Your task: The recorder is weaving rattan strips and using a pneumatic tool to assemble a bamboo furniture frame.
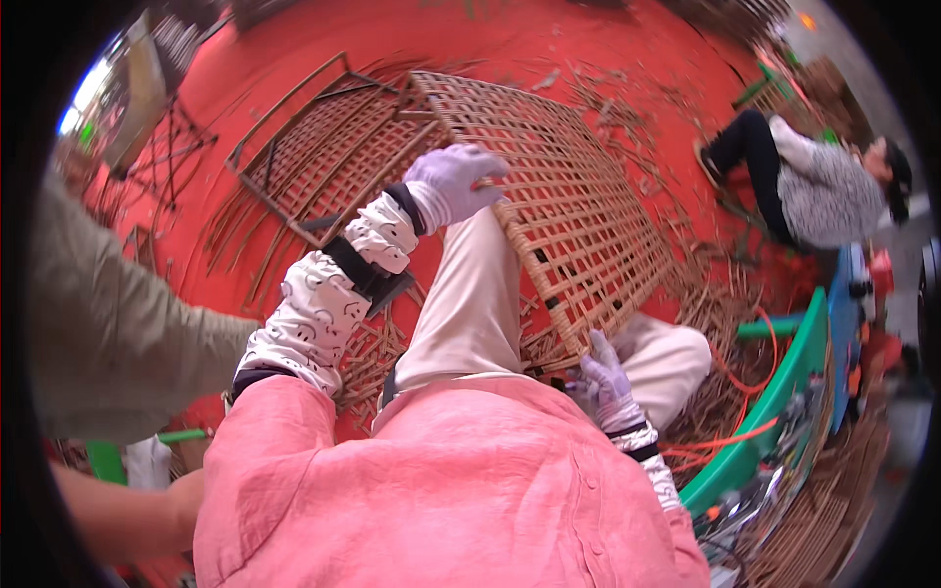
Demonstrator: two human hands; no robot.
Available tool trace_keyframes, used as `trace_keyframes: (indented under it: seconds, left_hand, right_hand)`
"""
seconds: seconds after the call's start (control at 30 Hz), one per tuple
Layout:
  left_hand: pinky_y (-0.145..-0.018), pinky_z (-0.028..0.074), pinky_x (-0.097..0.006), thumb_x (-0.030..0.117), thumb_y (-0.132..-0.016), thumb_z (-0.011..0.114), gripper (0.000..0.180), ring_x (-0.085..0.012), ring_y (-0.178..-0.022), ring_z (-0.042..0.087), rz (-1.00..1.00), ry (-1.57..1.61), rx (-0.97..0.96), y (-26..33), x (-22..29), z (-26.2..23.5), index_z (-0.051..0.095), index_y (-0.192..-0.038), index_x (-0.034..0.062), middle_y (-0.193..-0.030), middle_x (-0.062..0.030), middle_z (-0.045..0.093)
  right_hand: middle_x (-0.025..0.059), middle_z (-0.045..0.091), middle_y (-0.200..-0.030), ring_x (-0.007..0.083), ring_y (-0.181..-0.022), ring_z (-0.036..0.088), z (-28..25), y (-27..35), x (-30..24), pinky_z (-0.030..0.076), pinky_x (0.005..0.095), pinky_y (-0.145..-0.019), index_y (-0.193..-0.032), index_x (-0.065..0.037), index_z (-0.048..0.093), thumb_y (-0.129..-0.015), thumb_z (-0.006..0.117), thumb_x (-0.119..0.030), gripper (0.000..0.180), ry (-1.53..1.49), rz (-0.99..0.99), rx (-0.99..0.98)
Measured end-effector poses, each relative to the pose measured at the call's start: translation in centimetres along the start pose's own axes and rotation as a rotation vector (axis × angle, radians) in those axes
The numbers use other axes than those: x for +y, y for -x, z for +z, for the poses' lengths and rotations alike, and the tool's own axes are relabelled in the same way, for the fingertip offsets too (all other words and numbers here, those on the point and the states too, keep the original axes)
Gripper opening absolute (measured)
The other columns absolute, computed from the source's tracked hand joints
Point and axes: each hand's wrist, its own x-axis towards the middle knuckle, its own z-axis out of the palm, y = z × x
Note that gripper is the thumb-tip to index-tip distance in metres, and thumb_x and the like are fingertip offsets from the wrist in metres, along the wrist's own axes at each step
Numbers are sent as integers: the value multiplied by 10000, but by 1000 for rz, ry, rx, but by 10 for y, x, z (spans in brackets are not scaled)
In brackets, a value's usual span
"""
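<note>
A brown open-weave rattan panel [585, 218] on a frame leans over my knees, its near rail wrapped in pale cane. My left hand [453, 184], in a lilac glove, is closed at the panel's left rail, with fingers curled over the edge; the inner fingers are partly hidden. At the near lower corner, my right hand [606, 384], also gloved, grips the wrapped rail, some fingers out of sight. Beyond my left hand, a second woven frame [328, 147] with bare metal bars lies on the red floor, loose strips hanging from it.
Cut rattan strips [627, 122] litter the red floor. To my right stand a green plastic piece [763, 412] and orange cord [745, 382]. A person [828, 186] sits at the far right; another person's sleeve [137, 333] is close on my left. A folding stand [162, 127] is at the back left.
</note>
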Motion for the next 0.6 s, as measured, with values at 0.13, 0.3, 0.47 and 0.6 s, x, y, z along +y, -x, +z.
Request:
trace_keyframes:
  seconds: [0.13, 0.3, 0.47, 0.6]
  left_hand:
    - [-945, 379, -407, 271, -742, 628, 384, -242, -1092, 495, 227, -266, -285, -12, -4, 64, 571, -1120, 232, -1148, -19, 534]
    - [-945, 350, -400, 233, -660, 643, 402, -242, -1073, 503, 312, -337, -435, -45, -3, 83, 587, -1055, 185, -1093, -25, 553]
    - [-868, 421, -395, 362, -643, 713, 494, -288, -1018, 534, 363, -307, -439, -48, 7, 79, 553, -1044, 122, -1064, -74, 555]
    - [-833, 442, -406, 360, -632, 731, 497, -303, -975, 554, 312, -312, -446, -47, 15, 86, 549, -1026, 117, -1082, -88, 554]
  right_hand:
    - [92, 504, -1045, 165, -745, 579, 1, 0, 3, 501, 275, -632, -1379, -105, 277, -826, 578, -103, 630, -22, 43, 33]
    - [76, 524, -1007, 127, -715, 541, -2, -1, 13, 472, 237, -589, -1376, -65, 256, -793, 605, -38, 680, -20, -46, 48]
    - [133, 518, -1112, 201, -920, 571, 7, -4, 20, 518, 277, -724, -1355, -46, 266, -703, 677, 61, 778, -30, -119, 211]
    - [143, 581, -952, 186, -822, 587, 9, 6, 11, 525, 281, -676, -1295, -55, 301, -706, 676, 87, 712, -201, -145, 340]
